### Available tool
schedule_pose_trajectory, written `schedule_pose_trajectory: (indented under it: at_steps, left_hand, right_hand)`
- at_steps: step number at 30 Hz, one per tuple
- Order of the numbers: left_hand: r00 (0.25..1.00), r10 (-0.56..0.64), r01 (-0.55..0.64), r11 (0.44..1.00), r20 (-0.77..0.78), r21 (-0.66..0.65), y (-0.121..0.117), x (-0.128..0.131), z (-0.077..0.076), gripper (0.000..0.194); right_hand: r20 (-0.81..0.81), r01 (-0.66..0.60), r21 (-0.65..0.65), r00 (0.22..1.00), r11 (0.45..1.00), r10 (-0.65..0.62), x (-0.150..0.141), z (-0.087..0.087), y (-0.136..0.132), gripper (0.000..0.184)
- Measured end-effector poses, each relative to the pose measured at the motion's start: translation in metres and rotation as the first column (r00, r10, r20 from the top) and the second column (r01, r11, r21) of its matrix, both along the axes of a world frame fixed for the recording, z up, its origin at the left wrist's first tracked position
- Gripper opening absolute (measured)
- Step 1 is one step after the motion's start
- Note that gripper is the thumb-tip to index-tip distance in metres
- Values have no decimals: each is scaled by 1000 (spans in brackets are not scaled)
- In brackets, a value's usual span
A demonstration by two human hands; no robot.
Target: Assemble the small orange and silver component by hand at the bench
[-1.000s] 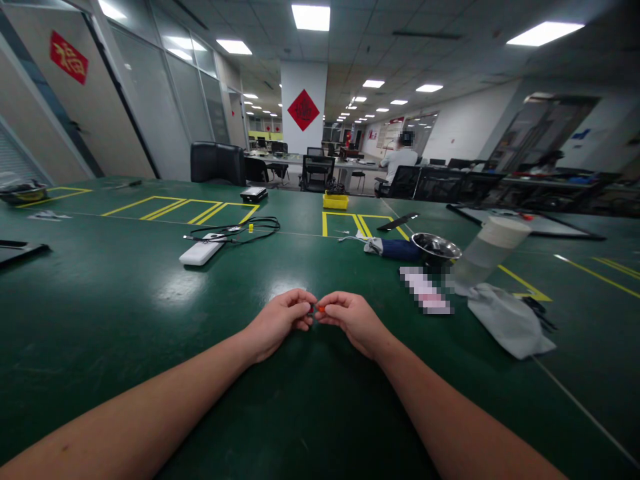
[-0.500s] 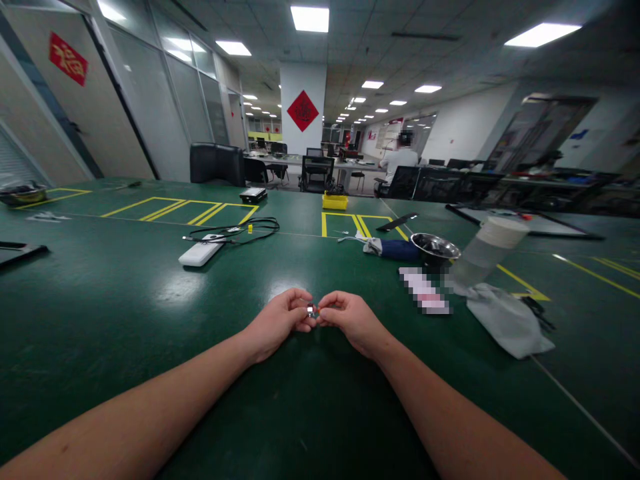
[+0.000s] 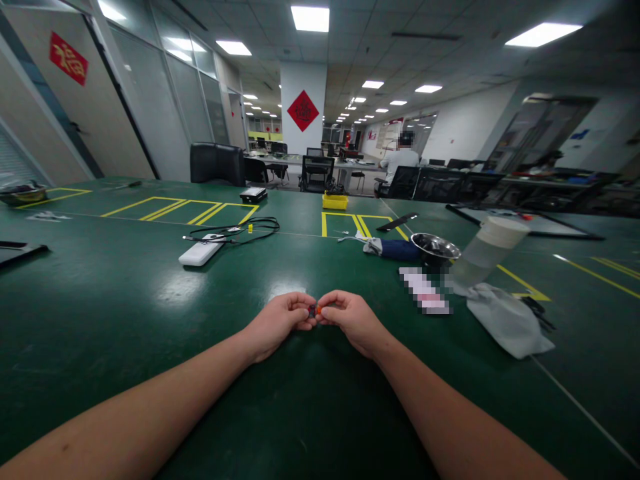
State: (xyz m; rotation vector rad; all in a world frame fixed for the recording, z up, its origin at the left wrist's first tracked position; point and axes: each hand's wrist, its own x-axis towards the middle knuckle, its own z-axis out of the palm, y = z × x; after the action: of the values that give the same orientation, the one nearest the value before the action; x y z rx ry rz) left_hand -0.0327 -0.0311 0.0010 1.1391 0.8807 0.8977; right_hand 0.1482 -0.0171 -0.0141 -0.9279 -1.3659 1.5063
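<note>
Over the green table, my two hands meet fingertip to fingertip. My left hand pinches a small dark object with a reddish tint; its kind is too small to make out. Between the thumb and forefinger of my right hand is a tiny orange piece, close against the dark object. Whether the two pieces are joined cannot be seen, as the fingers cover most of both.
A white power bank and black cable lie ahead left. To the right are a blue pouch, metal bowl, blurred phone, clear bottle and grey bag. A person sits farther back.
The bright face on the small object in my left hand now looks dark, so it seems turned. More of the orange piece shows. Both hands have stayed nearly in place.
</note>
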Motion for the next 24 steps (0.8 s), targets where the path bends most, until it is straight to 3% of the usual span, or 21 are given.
schedule_pose_trajectory:
  at_steps: [5, 16, 24]
  left_hand:
    - [997, 10, -4, 997, -74, 78, -2, 0, 2, 20]
    - [996, 19, -5, 987, -84, 160, -1, -2, -2, 21]
    - [1000, 15, -15, 997, -1, 76, -1, 0, 1, 15]
  right_hand:
    - [-18, -9, 4, 1000, 1000, 9, -2, 1, 0, 21]
    - [11, -4, 54, 1000, 999, 3, -2, 2, -1, 24]
    - [11, -9, 38, 1000, 999, 9, -1, 4, -3, 26]
